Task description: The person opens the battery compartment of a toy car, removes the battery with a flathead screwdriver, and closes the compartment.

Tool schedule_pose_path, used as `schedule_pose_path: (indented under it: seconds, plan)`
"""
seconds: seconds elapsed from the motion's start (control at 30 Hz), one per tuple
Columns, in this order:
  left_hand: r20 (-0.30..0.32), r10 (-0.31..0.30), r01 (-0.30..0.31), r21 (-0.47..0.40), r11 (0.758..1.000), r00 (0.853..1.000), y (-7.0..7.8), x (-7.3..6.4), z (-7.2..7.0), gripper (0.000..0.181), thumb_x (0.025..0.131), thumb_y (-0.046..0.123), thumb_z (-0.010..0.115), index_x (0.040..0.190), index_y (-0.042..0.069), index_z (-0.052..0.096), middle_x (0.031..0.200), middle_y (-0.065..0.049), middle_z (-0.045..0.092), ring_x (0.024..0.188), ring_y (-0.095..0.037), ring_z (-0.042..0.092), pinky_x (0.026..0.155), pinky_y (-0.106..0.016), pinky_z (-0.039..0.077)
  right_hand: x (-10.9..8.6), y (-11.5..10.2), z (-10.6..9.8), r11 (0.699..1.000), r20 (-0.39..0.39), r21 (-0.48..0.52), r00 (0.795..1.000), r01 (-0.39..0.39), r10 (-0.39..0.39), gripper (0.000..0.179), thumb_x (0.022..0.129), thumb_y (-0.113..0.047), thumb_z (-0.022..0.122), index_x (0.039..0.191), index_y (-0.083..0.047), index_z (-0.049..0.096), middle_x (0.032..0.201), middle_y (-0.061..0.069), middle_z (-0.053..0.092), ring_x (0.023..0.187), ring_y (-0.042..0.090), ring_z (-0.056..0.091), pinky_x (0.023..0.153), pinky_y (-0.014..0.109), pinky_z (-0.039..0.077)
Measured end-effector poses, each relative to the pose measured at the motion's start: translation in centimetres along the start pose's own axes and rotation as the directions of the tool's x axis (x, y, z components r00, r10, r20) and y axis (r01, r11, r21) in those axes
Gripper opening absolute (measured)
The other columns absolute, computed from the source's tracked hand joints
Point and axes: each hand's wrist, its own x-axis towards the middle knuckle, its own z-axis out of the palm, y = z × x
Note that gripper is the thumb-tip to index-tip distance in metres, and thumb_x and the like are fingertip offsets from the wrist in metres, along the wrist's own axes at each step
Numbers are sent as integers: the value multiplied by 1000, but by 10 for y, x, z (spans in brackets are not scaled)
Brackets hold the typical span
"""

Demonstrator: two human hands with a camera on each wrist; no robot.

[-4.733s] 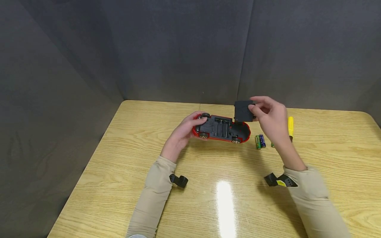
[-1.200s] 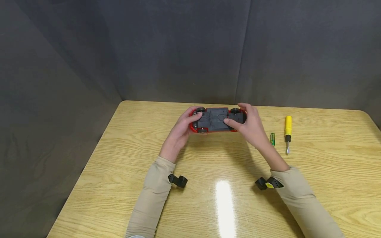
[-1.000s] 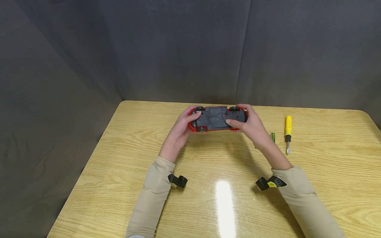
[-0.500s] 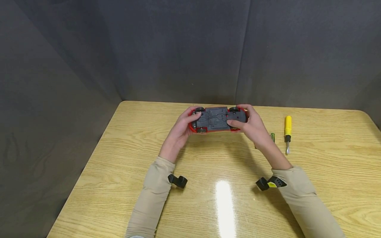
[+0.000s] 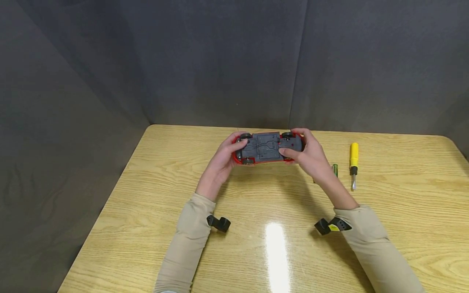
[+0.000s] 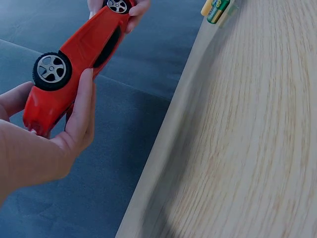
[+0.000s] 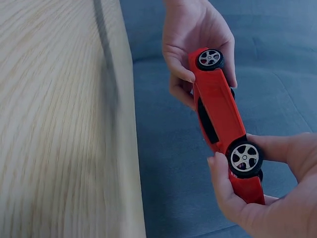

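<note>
A red toy car (image 5: 265,160) is held upside down above the far part of the table, its dark underside toward the head camera. A flat battery cover (image 5: 268,146) lies over the compartment in the middle of that underside. My left hand (image 5: 221,160) grips one end of the car, thumb on the underside. At the other end my right hand (image 5: 311,156) holds it, thumb near the cover's edge. Both wrist views show the car's side (image 6: 84,44) and silver-spoked wheels (image 7: 244,157), with fingers around the body.
On the wooden table (image 5: 176,162), a yellow-handled screwdriver (image 5: 353,158) lies to the right. A green battery (image 5: 335,169) sits beside my right wrist, partly hidden by it. Dark cloth (image 5: 220,61) hangs behind the table.
Earlier my right hand held the cover apart from the car, whose compartment was exposed. Now the cover lies on the car and the right hand grips the car. Little differs over the last second.
</note>
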Motion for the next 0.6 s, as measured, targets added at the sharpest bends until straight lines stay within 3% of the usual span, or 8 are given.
schedule_pose_path:
  seconds: [0.1,0.2,0.4,0.6]
  plan:
    - [-3,-1,1,1,1000,1000,0,0,1,29,105,5,52,134,6,54,123,-13,58,91,-19,67,61,-35,64,-1,1,-1,999,-5,-40,1000,23,-23,74,96,-14,74,157,-2,33,127,26,55,73,16,70,66,25,62]
    - [1,6,-6,-1,1000,1000,-1,0,0,29,105,6,52,134,6,54,122,-12,58,90,-19,68,61,-36,64,-1,1,-1,999,1,-29,1000,20,-20,75,96,-14,74,157,-2,32,129,26,54,73,17,70,67,25,62]
    - [36,90,-86,-95,992,995,-2,-2,0,23,108,12,48,130,10,53,118,-8,60,91,-18,69,64,-36,64,1,-1,-3,992,-9,122,1000,-19,21,71,96,-8,72,155,-2,34,129,22,49,88,17,66,75,32,64]
    - [62,150,-130,-252,959,987,0,-4,0,20,112,24,41,123,14,54,122,-8,61,95,-19,71,68,-39,65,2,-1,-4,965,-36,261,999,-2,12,65,98,-4,68,153,0,34,127,14,45,97,16,66,77,33,64]
